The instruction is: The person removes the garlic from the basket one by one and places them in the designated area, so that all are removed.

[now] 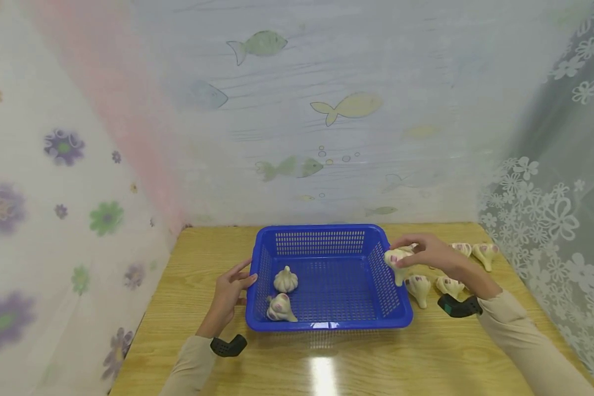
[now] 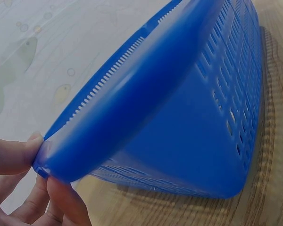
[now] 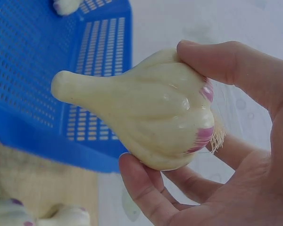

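A blue plastic basket with slotted sides stands on the wooden table. Its left rim is pinched between the thumb and fingers of my left hand, as the left wrist view shows close up. Over the basket's right rim, my right hand grips a garlic bulb by its rounded body. That bulb is cream with purple patches, its stem pointing away from the palm and thin roots at its base. Inside the basket, at the left, lie two more garlic bulbs: one upright, one on its side.
Several garlic bulbs lie on the table right of the basket, among them one close to its wall and one farther back. The wooden table meets a curtain with fish prints behind; flowered sheets hang on both sides.
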A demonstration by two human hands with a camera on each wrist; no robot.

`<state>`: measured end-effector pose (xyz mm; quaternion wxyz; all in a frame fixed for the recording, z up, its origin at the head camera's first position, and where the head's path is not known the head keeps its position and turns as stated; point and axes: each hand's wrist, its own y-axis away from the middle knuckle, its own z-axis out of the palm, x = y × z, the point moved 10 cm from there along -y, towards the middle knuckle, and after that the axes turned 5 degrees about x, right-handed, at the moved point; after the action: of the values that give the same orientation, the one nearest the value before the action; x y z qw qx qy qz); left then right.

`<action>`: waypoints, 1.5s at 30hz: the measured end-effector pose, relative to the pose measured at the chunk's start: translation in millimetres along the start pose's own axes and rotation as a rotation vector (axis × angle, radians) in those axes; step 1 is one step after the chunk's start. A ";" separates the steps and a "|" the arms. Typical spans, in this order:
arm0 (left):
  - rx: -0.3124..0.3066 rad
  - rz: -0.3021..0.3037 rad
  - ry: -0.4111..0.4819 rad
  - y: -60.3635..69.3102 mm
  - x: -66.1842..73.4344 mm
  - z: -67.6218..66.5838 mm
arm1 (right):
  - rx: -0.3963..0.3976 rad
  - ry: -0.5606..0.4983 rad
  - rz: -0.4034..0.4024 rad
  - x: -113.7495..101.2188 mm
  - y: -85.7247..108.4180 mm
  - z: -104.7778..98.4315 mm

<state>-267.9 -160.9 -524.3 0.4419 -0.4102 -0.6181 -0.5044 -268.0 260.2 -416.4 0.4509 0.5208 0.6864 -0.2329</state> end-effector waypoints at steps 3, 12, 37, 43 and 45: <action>0.004 0.000 0.003 -0.5 -0.7 -0.4 | 0.008 0.012 0.000 3.1 4.2 -4.9; 0.004 -0.002 0.004 -2.9 -4.7 -0.6 | 0.052 0.066 0.012 11.1 19.7 -21.7; -0.006 0.011 0.027 -2.7 -1.2 -0.1 | 0.144 0.126 0.100 50.4 52.5 -73.3; -0.009 0.013 0.034 -1.9 -2.0 1.1 | 0.146 0.128 0.112 63.7 60.2 -80.6; -0.009 0.015 0.035 -2.4 -2.0 1.5 | 0.145 0.133 0.119 69.6 62.0 -83.0</action>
<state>-269.8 -159.8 -527.0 0.4545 -0.4080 -0.6049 -0.5110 -245.4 382.5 -426.9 0.3782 0.6062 0.6642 -0.2198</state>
